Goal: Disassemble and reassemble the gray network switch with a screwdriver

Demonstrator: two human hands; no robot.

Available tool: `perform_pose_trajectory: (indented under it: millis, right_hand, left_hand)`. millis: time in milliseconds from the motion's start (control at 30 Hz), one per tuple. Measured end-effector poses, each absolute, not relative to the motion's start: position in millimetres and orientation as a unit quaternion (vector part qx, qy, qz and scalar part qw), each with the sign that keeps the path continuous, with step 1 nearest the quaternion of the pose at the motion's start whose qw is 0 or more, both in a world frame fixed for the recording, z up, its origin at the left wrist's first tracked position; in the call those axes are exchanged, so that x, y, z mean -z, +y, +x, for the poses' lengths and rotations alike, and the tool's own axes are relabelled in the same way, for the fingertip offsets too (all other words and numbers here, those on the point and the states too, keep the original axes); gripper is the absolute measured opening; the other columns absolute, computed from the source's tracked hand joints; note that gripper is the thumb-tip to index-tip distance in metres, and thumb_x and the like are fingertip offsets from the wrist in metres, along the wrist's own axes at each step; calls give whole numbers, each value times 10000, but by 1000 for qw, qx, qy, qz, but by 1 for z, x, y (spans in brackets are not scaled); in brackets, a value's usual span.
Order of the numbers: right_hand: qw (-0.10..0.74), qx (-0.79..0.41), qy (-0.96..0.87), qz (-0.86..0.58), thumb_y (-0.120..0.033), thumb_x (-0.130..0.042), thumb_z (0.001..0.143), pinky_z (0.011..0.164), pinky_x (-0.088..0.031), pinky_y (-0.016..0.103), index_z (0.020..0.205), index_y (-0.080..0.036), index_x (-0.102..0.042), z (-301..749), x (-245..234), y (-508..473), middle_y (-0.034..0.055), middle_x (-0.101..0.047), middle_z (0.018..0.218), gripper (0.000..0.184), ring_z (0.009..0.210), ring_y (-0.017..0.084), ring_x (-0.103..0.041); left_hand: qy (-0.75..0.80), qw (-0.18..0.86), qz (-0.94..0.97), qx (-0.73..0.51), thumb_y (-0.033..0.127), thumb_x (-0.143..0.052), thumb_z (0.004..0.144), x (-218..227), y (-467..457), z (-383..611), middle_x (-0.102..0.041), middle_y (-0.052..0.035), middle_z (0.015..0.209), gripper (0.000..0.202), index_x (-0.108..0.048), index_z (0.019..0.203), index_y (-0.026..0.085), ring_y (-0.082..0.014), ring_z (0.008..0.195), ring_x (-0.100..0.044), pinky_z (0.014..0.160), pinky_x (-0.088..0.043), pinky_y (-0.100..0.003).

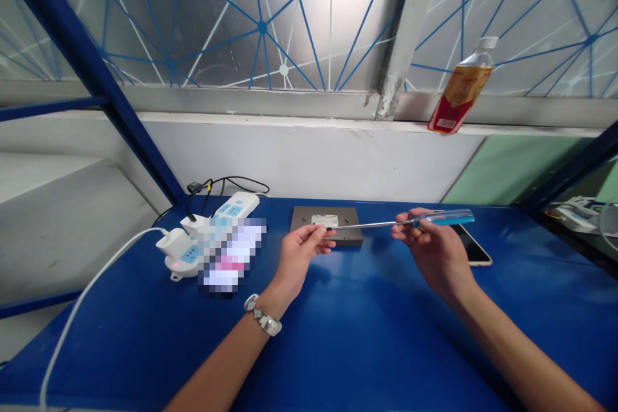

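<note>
A screwdriver (374, 225) with a clear blue handle and a long metal shaft is held level above the blue table. My left hand (304, 251) pinches its tip end between thumb and fingers. At the other end, my right hand (432, 248) grips the front of the handle, which points right. Behind the shaft, a flat grey-brown box-shaped device (350, 215) with a white label lies on the table, partly covered by my left hand. A phone (476, 248) with a dark screen rests behind my right hand, which hides part of it.
On the left lies a white power strip (246, 203) with plugs and cables, beside a pixelated bright object (236, 257). A white cable (91, 277) runs to the front left. A drink bottle (461, 90) stands on the window ledge. Blue frame posts (130, 129) flank the blue table (338, 347).
</note>
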State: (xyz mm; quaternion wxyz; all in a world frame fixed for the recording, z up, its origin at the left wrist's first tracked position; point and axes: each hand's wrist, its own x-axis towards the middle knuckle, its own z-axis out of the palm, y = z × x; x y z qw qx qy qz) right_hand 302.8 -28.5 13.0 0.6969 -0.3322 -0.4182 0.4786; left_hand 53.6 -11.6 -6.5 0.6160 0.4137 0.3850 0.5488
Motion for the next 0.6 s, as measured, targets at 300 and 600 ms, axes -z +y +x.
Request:
perform_pose_trajectory:
  millis: [300, 600]
  right_hand:
    - [653, -462, -498, -333, -321, -775, 840, 758, -618, 411, 1161, -241, -699, 305, -37, -27, 79, -775, 1077, 340, 828, 218, -733]
    - [616, -312, -638, -342, -436, -774, 860, 591, -573, 294, 1019, -196, -653, 265, -98, 2, 22, -740, 802, 313, 584, 133, -656]
  left_hand:
    - [384, 596, 487, -510, 393, -787, 827, 9, -11, 56, -798, -145, 985, 286, -760, 946, 134, -192, 760, -738, 729, -593, -328]
    - [357, 372, 743, -428, 330, -724, 882, -19, 14, 64, -781, -72, 1047, 200, -786, 1018, 196, -209, 959, -724, 883, -579, -332]
